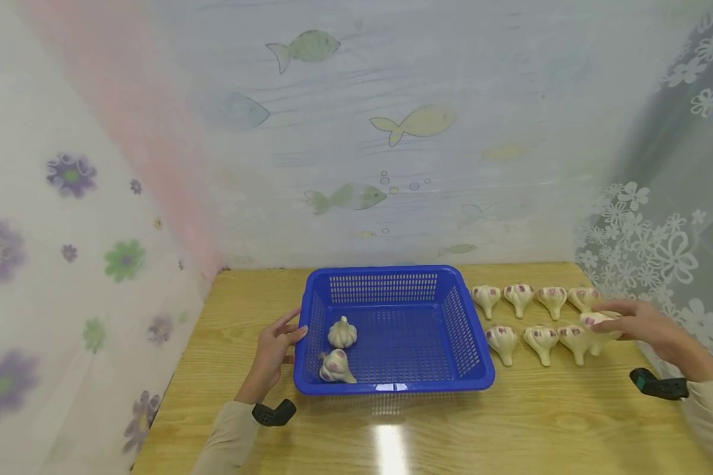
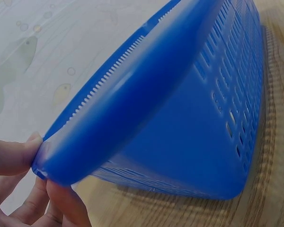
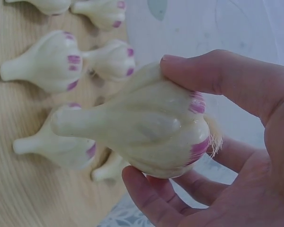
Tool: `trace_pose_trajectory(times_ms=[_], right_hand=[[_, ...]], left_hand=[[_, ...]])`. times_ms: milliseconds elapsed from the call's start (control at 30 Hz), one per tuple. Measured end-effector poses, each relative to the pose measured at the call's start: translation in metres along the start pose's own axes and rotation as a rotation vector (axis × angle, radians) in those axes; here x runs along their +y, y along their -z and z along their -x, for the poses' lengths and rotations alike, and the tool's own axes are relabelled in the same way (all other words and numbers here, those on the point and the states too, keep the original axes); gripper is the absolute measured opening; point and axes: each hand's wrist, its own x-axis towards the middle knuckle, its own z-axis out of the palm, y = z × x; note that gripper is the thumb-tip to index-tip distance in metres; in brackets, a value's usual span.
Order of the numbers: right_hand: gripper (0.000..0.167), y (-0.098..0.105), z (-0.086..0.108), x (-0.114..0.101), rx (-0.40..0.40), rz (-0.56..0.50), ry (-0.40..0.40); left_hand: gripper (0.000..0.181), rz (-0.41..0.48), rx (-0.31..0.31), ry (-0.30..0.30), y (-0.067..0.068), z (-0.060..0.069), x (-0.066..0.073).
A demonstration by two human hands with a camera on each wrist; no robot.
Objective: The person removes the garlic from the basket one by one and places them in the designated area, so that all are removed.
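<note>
A blue plastic basket (image 1: 445, 389) with slotted walls stands on the wooden table. At its left side my left hand (image 1: 271, 349) grips the rim, thumb over the edge and fingers beneath, as the left wrist view shows on the basket (image 2: 180, 137). Inside the basket, toward its left end, are two garlic bulbs (image 1: 342, 333). Off to the right, my right hand (image 1: 653, 328) holds a white garlic bulb (image 3: 146, 123) with purple marks and a tuft of roots, between thumb and fingers. It is above the right end of two rows of garlic bulbs (image 1: 541, 340).
The rows of bulbs lie on the table (image 1: 451, 435) just right of the basket. A fish-patterned curtain (image 1: 356, 145) hangs behind the table, and flowered sheets (image 1: 65, 277) flank it on both sides.
</note>
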Motion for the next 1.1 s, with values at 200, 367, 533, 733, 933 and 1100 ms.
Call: trace_pose_trajectory(times_ms=[200,367,533,733,933,1100], right_hand=[[0.071,0.000,-0.001,0.009,0.020,-0.006,-0.060],[0.071,-0.001,0.002,0.014,0.020,-0.004,-0.063],[0.071,-0.001,0.002,0.021,0.039,-0.008,-0.077],[0.078,-0.001,-0.003,0.032,0.054,0.003,-0.131],[0.084,0.000,-0.010,0.057,0.073,0.010,-0.156],[0.083,-0.001,-0.020,0.074,0.111,0.026,-0.198]], left_hand=[[0.047,-0.002,0.010,0.002,0.000,0.000,0.000],[0.047,0.002,0.008,0.008,0.000,-0.001,0.000],[0.048,0.010,-0.003,0.007,0.001,0.001,0.001],[0.047,0.014,0.000,0.006,0.000,0.001,0.001],[0.047,0.008,0.003,0.000,0.000,0.001,0.001],[0.047,0.008,0.007,0.002,0.000,0.001,0.001]])
